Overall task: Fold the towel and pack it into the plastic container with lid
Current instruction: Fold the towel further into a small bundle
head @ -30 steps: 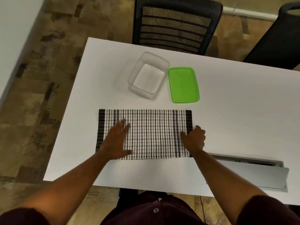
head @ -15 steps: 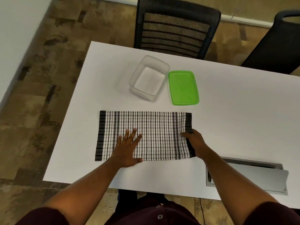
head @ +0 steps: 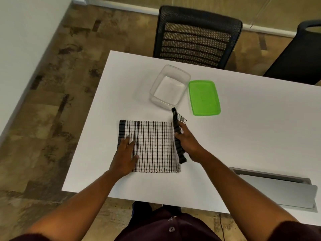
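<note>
Head view: checked towel point(head: 153, 146) flat on white table point(head: 251, 127), near front edge. Left hand point(head: 125, 156) open, palm pressed flat on towel's left part, grasping nothing. Right hand point(head: 188, 142) closed on towel's dark right edge, lifted and turned up off table; exact finger hold blurred, probably pinch. Clear container point(head: 169, 88) behind towel, empty. Green lid point(head: 204, 97) just beside container's right side. Black chair point(head: 196, 37) behind table.

Single head-worn view, wide-angle, looking forward and steeply down over table point(head: 243, 129); hands near, chair point(head: 196, 37) at far edge.
</note>
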